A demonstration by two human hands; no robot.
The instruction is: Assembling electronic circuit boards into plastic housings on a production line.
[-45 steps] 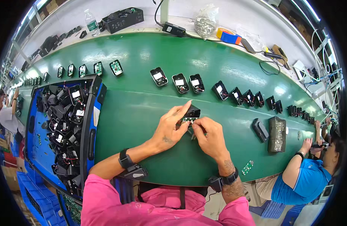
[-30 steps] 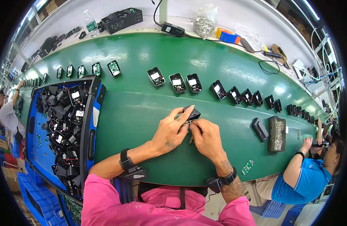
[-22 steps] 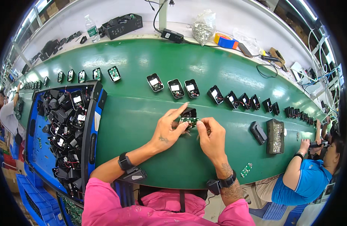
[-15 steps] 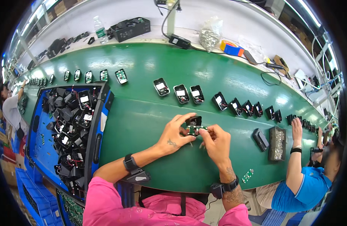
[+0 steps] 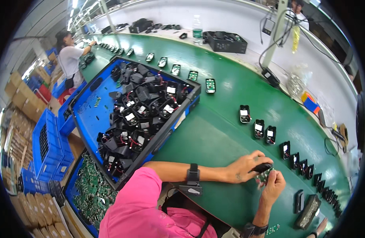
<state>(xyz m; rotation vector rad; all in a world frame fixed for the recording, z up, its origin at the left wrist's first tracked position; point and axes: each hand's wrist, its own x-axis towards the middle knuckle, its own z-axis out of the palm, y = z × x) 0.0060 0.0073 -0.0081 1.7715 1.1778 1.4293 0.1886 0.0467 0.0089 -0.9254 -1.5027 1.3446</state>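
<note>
My left hand point(image 5: 243, 169) is closed around a small black plastic housing point(image 5: 262, 167), tilted above the green bench. Close against it, my right hand point(image 5: 274, 185) pinches a green circuit board point(image 5: 266, 175) between thumb and fingers. The board sits right beside the housing's opening; whether it is partly inside, I cannot tell. Another loose circuit board point(image 5: 273, 229) lies on the bench by my right wrist. Beyond my hands, a few black housings with white labels point(image 5: 259, 128) stand in a row.
A blue crate with a black rim point(image 5: 162, 141), heaped with black housings, stands left of my arms. Below it a blue bin point(image 5: 91, 190) holds many circuit boards. A dark tray of small metal parts point(image 5: 309, 212) sits at right, near a co-worker's hand point(image 5: 319, 227). Another person point(image 5: 71, 59) works far left.
My view has swung left, so the crate and bin show more fully. The housing has tilted in my left hand, and the board now stands at an angle beside it.
</note>
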